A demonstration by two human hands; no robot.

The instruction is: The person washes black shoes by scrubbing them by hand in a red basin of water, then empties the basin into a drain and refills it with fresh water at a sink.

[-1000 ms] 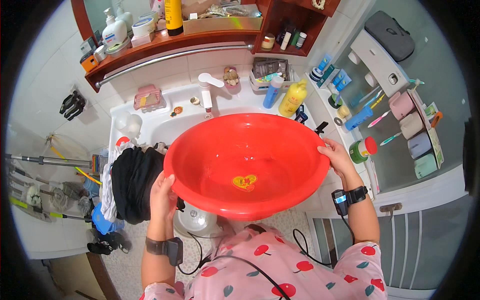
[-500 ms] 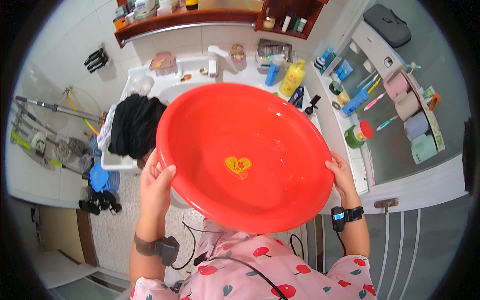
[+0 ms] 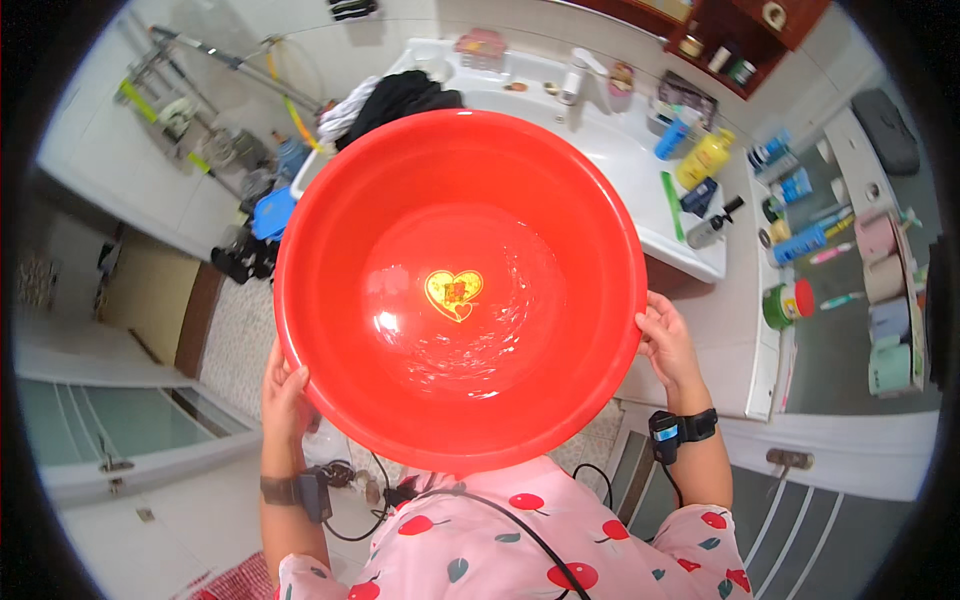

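Note:
A large round red plastic basin (image 3: 545, 375) is held up in front of my body, nearly level. Clear water ripples in its bottom over a yellow heart-shaped print. My left hand (image 3: 284, 392) grips the rim at the lower left, thumb on top and fingers underneath, partly hidden. At the right, my right hand (image 3: 664, 340) is closed on the opposite rim, its fingers mostly below the edge. Beyond the basin is the white washbasin (image 3: 610, 150) with a white tap (image 3: 577, 75). Dark clothes (image 3: 405, 97) lie at its left end.
Bottles stand on the counter's right, among them a yellow pump bottle (image 3: 705, 158) and a blue tube (image 3: 674, 136). A green comb (image 3: 671, 205) lies near them. Cups (image 3: 888, 320) hang on the right wall rack. Mops (image 3: 215, 60) lean at the left. A doorway (image 3: 140, 290) opens further left.
The view has swung left, so the washbasin now appears further right. The basin went from tilted to nearly level, and the water's ripples show more plainly. Both hands keep their hold.

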